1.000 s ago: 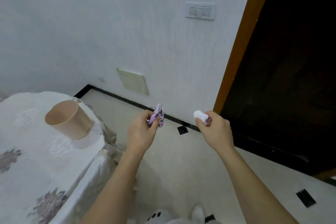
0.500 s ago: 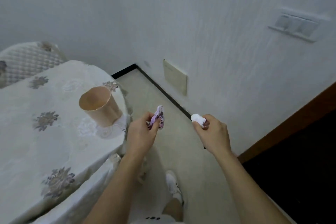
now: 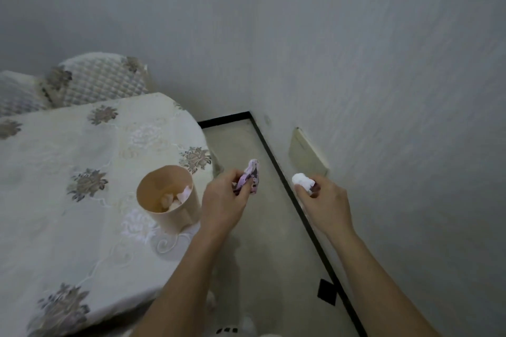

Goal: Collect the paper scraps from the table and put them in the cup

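Observation:
A tan cup [image 3: 175,213] stands near the right edge of the table [image 3: 68,227], which wears a white flowered cloth. Several pale scraps [image 3: 175,198] lie inside it. My left hand [image 3: 223,202] hovers just right of the cup, beyond the table edge, pinching a purple-patterned paper scrap [image 3: 250,176] that sticks up from my fingers. Farther right, over the floor near the wall, my right hand [image 3: 325,202] pinches a crumpled white paper scrap [image 3: 301,181].
Two chairs with quilted white covers [image 3: 101,79] stand behind the table. A grey wall [image 3: 356,63] runs close on the right, with a beige cover plate [image 3: 306,153] low on it. The floor [image 3: 268,241] has a black border strip.
The view has swung left and down, so the doorway and wall switches left the frame and the cup's inside now shows. Both hands keep their scraps, and the left one is now nearer the cup.

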Demonstrator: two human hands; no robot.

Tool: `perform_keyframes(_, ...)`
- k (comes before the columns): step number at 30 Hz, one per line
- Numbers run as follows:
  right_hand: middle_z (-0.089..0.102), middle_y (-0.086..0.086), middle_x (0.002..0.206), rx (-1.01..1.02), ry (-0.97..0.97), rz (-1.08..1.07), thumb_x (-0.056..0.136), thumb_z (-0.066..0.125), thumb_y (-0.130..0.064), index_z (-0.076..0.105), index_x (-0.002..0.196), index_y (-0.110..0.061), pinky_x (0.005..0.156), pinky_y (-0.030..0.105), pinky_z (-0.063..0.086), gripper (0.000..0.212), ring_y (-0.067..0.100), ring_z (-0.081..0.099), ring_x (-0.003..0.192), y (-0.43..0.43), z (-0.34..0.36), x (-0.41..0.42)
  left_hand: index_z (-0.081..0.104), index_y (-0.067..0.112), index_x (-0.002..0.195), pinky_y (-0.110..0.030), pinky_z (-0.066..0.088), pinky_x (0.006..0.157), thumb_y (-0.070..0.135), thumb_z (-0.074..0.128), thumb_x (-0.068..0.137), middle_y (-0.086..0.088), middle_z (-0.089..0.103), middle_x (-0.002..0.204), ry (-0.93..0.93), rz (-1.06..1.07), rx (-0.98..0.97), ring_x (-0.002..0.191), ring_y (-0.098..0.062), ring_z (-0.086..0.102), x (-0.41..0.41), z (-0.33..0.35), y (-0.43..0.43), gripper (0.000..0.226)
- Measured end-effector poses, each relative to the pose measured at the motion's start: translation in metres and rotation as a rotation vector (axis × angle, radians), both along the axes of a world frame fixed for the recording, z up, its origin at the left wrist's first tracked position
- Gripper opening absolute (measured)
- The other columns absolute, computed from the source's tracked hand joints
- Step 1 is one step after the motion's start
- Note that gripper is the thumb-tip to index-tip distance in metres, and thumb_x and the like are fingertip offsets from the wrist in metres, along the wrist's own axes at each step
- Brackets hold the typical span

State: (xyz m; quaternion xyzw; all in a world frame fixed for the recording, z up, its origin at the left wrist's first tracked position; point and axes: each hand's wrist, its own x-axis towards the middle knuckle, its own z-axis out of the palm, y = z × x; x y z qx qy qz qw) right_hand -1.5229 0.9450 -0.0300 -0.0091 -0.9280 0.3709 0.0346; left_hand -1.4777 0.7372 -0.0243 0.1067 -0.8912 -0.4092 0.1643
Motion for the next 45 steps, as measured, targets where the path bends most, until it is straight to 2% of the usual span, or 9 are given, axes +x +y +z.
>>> perform_keyframes(5,0.049,-0.004,0.055,-0.066,-0.019,0.177,0.086,0.060,-0.049,0.046,0.064,-0.024,0.053,0.035,0.041,0.036,0.017,0.050,0.056,-0.043,-0.001,-0.044,0.062,0.024,0.087,-0.018,0.038,0.053,0.027,0.064,0.091,0.008,0.061,0.072,0.017,0.179,-0.044,0.062,-0.004,0.055,-0.011,0.004,-0.037,0.005)
perform_keyframes(9,0.051,0.000,0.057,-0.077,-0.021,0.360,0.086,0.060,-0.048,0.044,0.064,-0.020,0.054,0.038,0.044,0.039,0.021,0.053,0.059,-0.086,-0.005,-0.066,0.065,0.020,0.087,-0.037,0.048,0.058,0.022,0.066,0.090,0.006,0.063,0.074,0.049,0.321,-0.078,0.065,-0.009,0.057,0.003,0.002,-0.067,0.004)
perform_keyframes(13,0.060,-0.004,0.065,-0.051,-0.056,0.574,0.087,0.060,-0.047,0.054,0.073,-0.024,0.059,0.037,0.048,0.028,0.020,0.058,0.066,-0.134,0.001,-0.072,0.067,0.025,0.095,-0.015,0.040,0.057,0.020,0.067,0.088,0.013,0.063,0.078,0.022,0.529,-0.085,0.069,-0.008,0.058,0.036,0.010,-0.090,0.008)
perform_keyframes(16,0.065,-0.005,0.074,-0.056,-0.021,0.687,0.087,0.061,-0.045,0.061,0.086,-0.024,0.062,0.037,0.051,0.021,0.021,0.060,0.071,-0.164,0.006,-0.072,0.064,0.024,0.084,-0.032,0.045,0.054,0.025,0.065,0.089,0.007,0.062,0.071,-0.046,0.641,-0.144,0.066,-0.014,0.058,0.052,0.013,-0.104,0.005)
perform_keyframes(19,0.066,-0.004,0.079,-0.056,0.032,0.762,0.086,0.060,-0.046,0.060,0.090,-0.026,0.064,0.037,0.052,0.020,0.021,0.060,0.074,-0.185,0.010,-0.073,0.062,0.028,0.082,-0.036,0.046,0.054,0.030,0.063,0.090,0.007,0.062,0.070,-0.085,0.711,-0.156,0.065,-0.010,0.057,0.058,0.017,-0.113,0.009)
perform_keyframes(32,0.064,-0.005,0.087,0.038,0.143,0.913,0.090,0.058,-0.036,0.061,0.099,-0.024,0.068,0.036,0.049,0.016,0.019,0.058,0.081,-0.242,0.013,-0.071,0.060,0.020,0.091,-0.037,0.047,0.062,0.033,0.056,0.091,0.003,0.062,0.086,-0.232,0.733,-0.290,0.081,-0.021,0.056,0.033,0.019,-0.143,0.014)
perform_keyframes(35,0.065,-0.001,0.099,0.140,0.212,0.962,0.087,0.061,-0.036,0.062,0.112,-0.022,0.074,0.038,0.051,0.028,0.023,0.059,0.093,-0.250,0.002,-0.074,0.056,0.021,0.114,-0.038,0.046,0.079,0.043,0.053,0.091,0.001,0.062,0.109,-0.395,0.653,-0.362,0.103,-0.024,0.054,0.021,0.010,-0.147,0.032)
perform_keyframes(38,0.060,0.005,0.118,0.287,0.188,1.030,0.083,0.064,-0.036,0.057,0.126,-0.020,0.091,0.042,0.046,0.046,0.028,0.052,0.113,-0.251,-0.009,-0.076,0.037,0.023,0.140,-0.042,0.038,0.095,0.050,0.050,0.091,0.000,0.047,0.138,-0.560,0.568,-0.414,0.126,-0.023,0.042,0.017,0.000,-0.149,0.058)
perform_keyframes(45,0.062,0.004,0.116,0.280,0.305,0.980,0.079,0.065,-0.036,0.061,0.123,-0.018,0.091,0.045,0.049,0.047,0.028,0.055,0.110,-0.251,-0.017,-0.082,0.044,0.026,0.139,-0.043,0.038,0.099,0.047,0.055,0.085,0.002,0.049,0.141,-0.415,0.563,-0.516,0.130,-0.022,0.042,0.025,-0.009,-0.154,0.059)
